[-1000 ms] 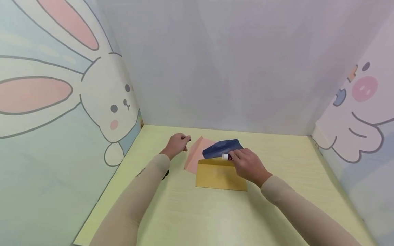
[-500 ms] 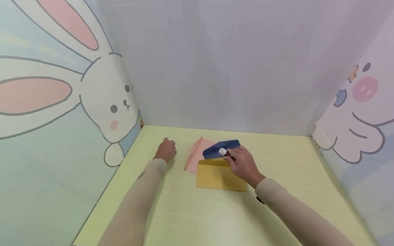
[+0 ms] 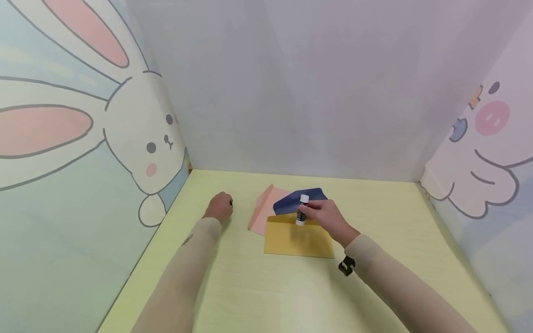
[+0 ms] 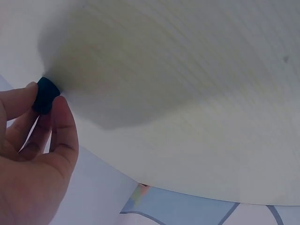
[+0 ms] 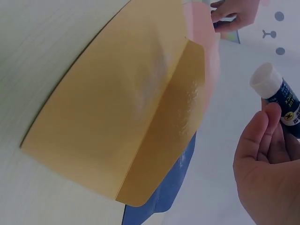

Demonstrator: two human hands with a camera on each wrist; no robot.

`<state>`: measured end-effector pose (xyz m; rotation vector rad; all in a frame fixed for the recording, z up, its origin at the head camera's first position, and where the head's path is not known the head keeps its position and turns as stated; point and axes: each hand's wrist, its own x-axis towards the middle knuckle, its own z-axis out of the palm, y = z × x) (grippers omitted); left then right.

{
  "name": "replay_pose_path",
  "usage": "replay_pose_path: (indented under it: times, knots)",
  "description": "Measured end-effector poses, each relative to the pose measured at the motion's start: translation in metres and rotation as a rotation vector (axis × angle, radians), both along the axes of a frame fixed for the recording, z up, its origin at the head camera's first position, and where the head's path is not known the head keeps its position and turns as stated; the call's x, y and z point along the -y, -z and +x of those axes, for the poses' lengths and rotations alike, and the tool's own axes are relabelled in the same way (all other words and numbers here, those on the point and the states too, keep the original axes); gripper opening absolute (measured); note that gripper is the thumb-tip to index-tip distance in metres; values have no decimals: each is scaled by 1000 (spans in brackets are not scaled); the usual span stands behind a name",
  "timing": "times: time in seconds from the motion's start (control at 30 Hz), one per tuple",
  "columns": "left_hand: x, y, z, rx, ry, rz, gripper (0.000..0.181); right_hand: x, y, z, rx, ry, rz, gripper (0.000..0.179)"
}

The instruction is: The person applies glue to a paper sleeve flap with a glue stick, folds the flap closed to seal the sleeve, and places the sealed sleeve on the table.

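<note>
In the left wrist view my left hand (image 4: 40,159) pinches a small dark cap (image 4: 46,96) between thumb and fingers, right at the tabletop. My right hand (image 3: 331,221) holds a dark-blue glue stick (image 3: 302,211) with white ends, upright above the yellow envelope (image 3: 297,241). That envelope lies with its flap unfolded away from me, and whitish smears (image 5: 190,105) show on the flap. Behind it, a dark blue envelope (image 3: 296,200) and a pink envelope (image 3: 261,210) lie partly covered, their flaps also unfolded.
The pale yellow table (image 3: 266,296) meets a grey wall (image 3: 291,92) at the back. Side walls carry a rabbit picture (image 3: 141,125) on the left and a pink-cheeked figure (image 3: 479,157) on the right. A black strap piece (image 3: 347,266) hangs at my right wrist.
My left hand has moved left and down towards the table with the cap. In my right hand the glue stick has turned from lying sideways to upright. The envelopes have stayed in place.
</note>
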<state>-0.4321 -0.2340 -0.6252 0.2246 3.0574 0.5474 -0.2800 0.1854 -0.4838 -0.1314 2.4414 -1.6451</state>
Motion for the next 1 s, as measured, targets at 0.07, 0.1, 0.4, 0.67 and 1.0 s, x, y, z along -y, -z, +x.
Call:
replay_pose_path:
  times: [0.07, 0.1, 0.4, 0.67, 1.0]
  knots:
    - [1, -1, 3, -16, 9, -2, 33, 0, -1, 0, 30, 0, -19, 51]
    - [-2, -11, 9, 0, -1, 5, 35, 0, -1, -1, 41, 1, -26, 53]
    - [-56, -107, 70, -30, -32, 218, 49, 0, 0, -4, 51, 17, -20, 55]
    - [-123, -140, 106, 228, 242, 554, 49, 4, -2, -7, 26, 30, -15, 44]
    - [-173, -132, 132, 553, 428, 735, 51, 2, -3, -9, -1, 38, -62, 40]
